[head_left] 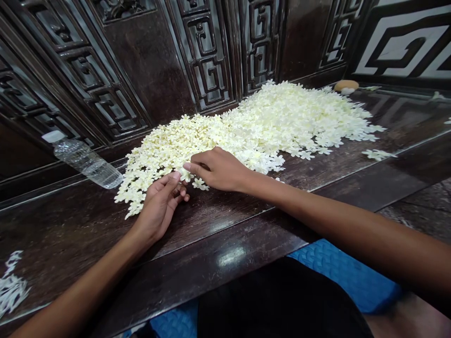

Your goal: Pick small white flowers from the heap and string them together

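Note:
My left hand (160, 204) is closed in a pinch, thumb against the fingers, at the near edge of a large heap of small white artificial flowers (289, 115). A single white flower (185, 175) shows right at its fingertips. Just to the right, my right hand (221, 171) bends over the front of the heap, its fingers closed and its thumb pointing toward that flower. What sits in the right fingers, if anything, is hidden. One more loose flower (200, 184) lies below the right hand on the dark wooden bench (218, 211).
A clear plastic bottle (88, 162) with a white cap lies tilted left of the heap. White strands (13, 286) lie at the far left. A tan rounded object (346, 86) sits behind the heap. Carved dark wood panels (148, 65) rise behind; a blue stool (341, 270) is below.

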